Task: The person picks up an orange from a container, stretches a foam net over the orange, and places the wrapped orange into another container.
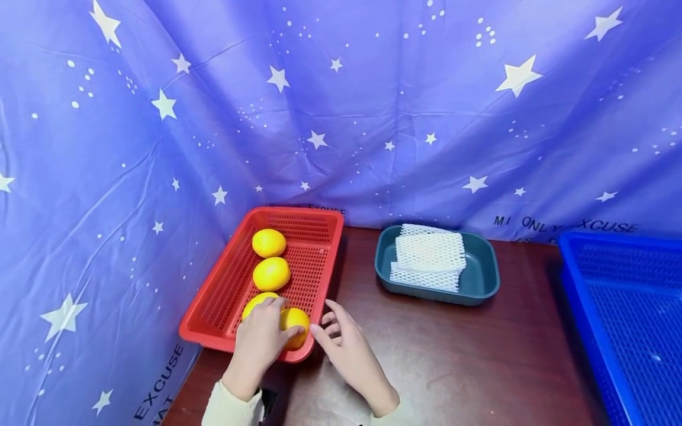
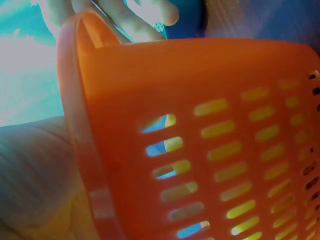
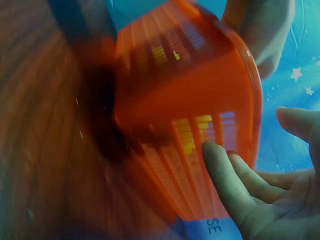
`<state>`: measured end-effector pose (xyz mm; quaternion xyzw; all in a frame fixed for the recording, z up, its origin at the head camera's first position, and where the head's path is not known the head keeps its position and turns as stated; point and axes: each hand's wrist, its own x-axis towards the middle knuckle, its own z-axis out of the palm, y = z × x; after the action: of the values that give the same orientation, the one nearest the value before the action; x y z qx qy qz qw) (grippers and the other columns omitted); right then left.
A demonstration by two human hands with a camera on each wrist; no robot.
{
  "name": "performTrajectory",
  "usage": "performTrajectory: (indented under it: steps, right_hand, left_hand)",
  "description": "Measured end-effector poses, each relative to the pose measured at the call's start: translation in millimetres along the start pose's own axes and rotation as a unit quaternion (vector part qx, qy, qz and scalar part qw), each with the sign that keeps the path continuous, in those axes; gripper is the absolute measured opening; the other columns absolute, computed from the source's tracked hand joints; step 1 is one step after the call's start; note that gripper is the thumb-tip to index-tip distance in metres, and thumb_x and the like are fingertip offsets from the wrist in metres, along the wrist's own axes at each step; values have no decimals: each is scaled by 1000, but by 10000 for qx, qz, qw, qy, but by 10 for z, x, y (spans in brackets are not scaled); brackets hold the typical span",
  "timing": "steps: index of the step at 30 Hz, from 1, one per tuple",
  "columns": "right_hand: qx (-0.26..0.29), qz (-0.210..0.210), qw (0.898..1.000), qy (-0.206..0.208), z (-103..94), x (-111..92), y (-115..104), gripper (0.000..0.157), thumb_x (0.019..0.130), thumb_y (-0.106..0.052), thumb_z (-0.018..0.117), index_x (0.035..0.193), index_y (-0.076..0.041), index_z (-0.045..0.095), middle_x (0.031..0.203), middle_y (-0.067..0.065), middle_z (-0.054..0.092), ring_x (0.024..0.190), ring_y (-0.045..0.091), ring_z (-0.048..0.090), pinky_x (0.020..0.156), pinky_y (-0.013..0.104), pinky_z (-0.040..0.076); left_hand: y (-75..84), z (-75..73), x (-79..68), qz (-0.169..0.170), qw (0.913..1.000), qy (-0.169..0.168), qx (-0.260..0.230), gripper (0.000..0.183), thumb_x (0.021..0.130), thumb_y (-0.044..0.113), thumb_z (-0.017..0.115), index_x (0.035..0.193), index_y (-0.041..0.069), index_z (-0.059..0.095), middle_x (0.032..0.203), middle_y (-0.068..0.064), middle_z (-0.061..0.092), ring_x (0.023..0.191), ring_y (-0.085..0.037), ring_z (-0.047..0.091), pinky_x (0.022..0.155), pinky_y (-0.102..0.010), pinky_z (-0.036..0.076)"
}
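With my left hand (image 1: 261, 336) I hold the nearest yellow fruit (image 1: 297, 320), fingers and thumb curled around it, in the near right corner of the red basket (image 1: 298, 210). My right hand (image 1: 347, 353) is just outside the wall, fingers loose, holding nothing. I think the step is picking up; the next move calls for a gentle, straight lift above the rim.

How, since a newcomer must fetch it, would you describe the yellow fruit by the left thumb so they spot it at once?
Find the red basket, left of the green tray in the head view. Go to its near right corner, beside the left hand. The yellow fruit lies there, partly covered by that hand, right of the row of three other fruits.
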<state>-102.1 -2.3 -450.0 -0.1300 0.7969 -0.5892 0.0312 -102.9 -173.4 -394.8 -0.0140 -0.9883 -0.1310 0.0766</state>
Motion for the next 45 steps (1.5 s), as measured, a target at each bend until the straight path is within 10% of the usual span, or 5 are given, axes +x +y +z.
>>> performTrajectory:
  steps: [13,23,45]
  right_hand:
    - [2267,348,9727,-370,105,5,-18,71,92,-11,71,149,2,31,113,20,56,70,19,69,66,43,60]
    - [2411,401,9691,-316,86,21,-37,73,91,-8,71,150,2,29,113,20,57,70,20,68,67,44,60]
    - [2408,282,9701,-127,131,-32,-41,66,92,-6,70,145,4,33,111,22,53,69,16,67,65,46,60]
  left_hand:
    - [-135,49,91,24,9930,-971,-677,67,64,26,94,120,3,65,106,-15,65,90,-30,60,76,-49,53]
    - [-86,47,110,-212,9924,-962,-741,68,65,23,93,125,3,66,118,-14,69,101,-33,65,82,-51,53]
    - [15,-124,9,-250,9976,232,-601,64,69,29,87,125,7,66,120,-14,67,103,-35,63,78,-55,53]
